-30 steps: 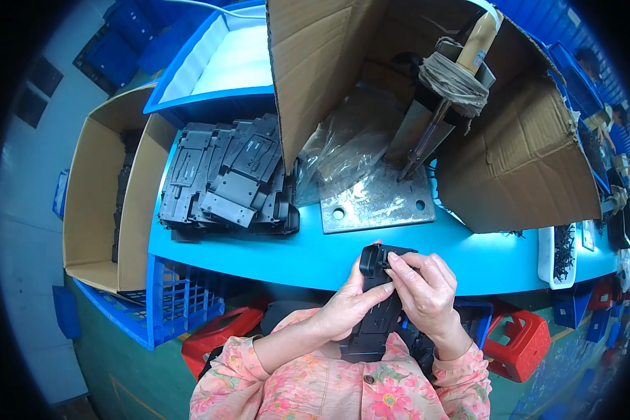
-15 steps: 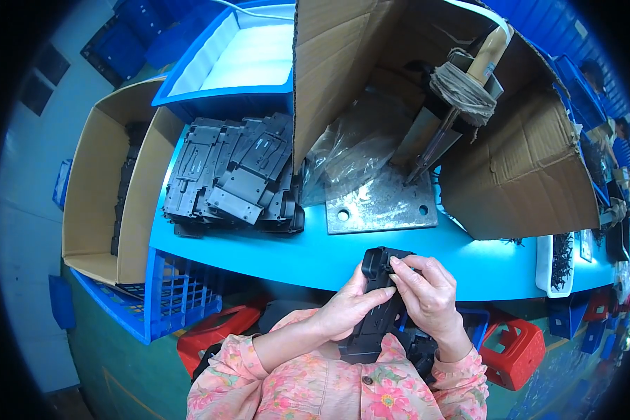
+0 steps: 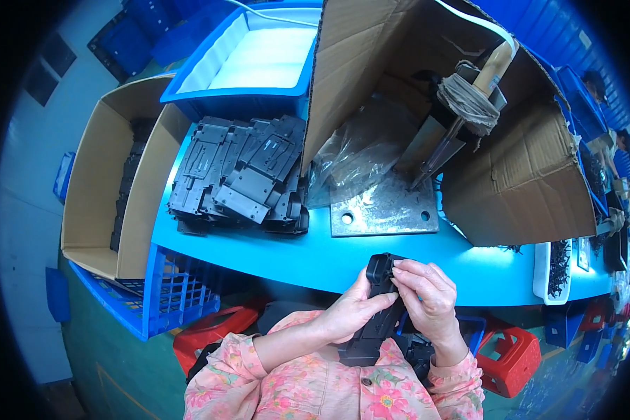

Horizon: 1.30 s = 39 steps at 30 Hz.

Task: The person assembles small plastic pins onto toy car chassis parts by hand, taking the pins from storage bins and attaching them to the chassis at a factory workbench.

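Note:
A long black plastic part [image 3: 376, 308] stands tilted in front of my chest, just below the blue table's [image 3: 273, 255] front edge. My left hand [image 3: 350, 313] grips its middle from the left, thumb across the body. My right hand [image 3: 427, 297] holds its upper end from the right, fingertips pressed on the top. A pile of similar black plastic parts [image 3: 241, 175] lies on the table to the upper left. My floral sleeves come in from the lower edge.
A metal base plate [image 3: 385, 210] carries an upright tool with a wrapped handle [image 3: 469, 98] beside a large cardboard box [image 3: 525, 175]. An open cardboard box [image 3: 119, 182] and a blue crate [image 3: 182, 297] stand left. A white tray of small dark pieces [image 3: 556, 269] is at right.
Both hands still hold the black part in the same grip. The view has shifted slightly, so the table and boxes sit a little higher and to the right.

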Motion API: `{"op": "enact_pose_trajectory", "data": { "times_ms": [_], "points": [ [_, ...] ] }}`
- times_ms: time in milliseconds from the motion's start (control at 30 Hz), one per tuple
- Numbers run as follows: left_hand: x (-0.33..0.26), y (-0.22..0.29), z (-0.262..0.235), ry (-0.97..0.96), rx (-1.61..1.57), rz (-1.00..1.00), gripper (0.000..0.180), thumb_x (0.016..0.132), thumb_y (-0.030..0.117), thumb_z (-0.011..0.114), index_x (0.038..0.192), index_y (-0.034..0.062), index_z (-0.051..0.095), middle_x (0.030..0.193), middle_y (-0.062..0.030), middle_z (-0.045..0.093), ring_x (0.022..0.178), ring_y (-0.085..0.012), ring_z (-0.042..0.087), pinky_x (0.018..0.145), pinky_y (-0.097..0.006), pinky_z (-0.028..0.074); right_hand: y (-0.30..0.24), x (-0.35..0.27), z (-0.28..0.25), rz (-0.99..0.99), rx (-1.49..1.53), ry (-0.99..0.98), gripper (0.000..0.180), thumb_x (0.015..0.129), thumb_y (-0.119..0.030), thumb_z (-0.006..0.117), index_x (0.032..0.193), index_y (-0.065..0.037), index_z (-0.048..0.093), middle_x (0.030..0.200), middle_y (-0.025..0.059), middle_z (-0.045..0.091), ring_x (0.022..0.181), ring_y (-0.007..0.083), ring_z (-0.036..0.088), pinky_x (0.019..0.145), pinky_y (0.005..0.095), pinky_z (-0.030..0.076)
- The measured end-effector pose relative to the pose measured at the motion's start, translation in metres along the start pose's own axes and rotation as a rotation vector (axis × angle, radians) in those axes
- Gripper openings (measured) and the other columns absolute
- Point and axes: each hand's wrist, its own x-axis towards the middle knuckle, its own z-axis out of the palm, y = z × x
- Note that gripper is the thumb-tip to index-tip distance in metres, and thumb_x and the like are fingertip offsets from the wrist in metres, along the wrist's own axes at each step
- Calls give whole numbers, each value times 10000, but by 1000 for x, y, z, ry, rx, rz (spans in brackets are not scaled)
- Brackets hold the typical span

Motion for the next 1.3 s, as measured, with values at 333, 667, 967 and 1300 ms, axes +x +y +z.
{"op": "enact_pose_trajectory", "data": {
  "times_ms": [333, 667, 967, 1300],
  "points": [
    [-3, -4, -1, -6, 123, 114, 446, 881, 41, 490, 1278, 39, 287, 1202, -78, 428, 1113, -134, 429, 914, -273, 385, 0, 1, -8, -43, 7, -94, 188, 670, 13, 668, 853, -8, 625, 906, 92, 636, 707, 200, 621, 558, 268, 455],
    [6, 8, -6, 192, -145, -8, 206, 870, 192, 577, 1008, 44, 537, 845, -25, 592, 687, -83, 581, 581, -225, 500, 13, 8, -22, 448, 602, -294, 215, 745, 23, 618, 957, -7, 634, 1030, 138, 601, 774, 207, 626, 632, 262, 513],
    [6, 7, -5, 220, -110, -7, 194, 870, 190, 576, 992, 44, 541, 839, -29, 593, 682, -80, 582, 578, -222, 502, 9, -12, -18, 396, 328, -179, 230, 716, 6, 669, 943, -18, 652, 768, 72, 605, 690, 153, 573, 610, 251, 457],
    [4, 9, -3, 239, -73, 0, 178, 875, 178, 570, 994, 50, 535, 860, -13, 582, 714, -58, 558, 603, -212, 482, 5, -4, -17, 350, 252, -223, 181, 721, -3, 659, 901, -24, 645, 764, 83, 605, 698, 183, 584, 600, 268, 462]
  ]
}}
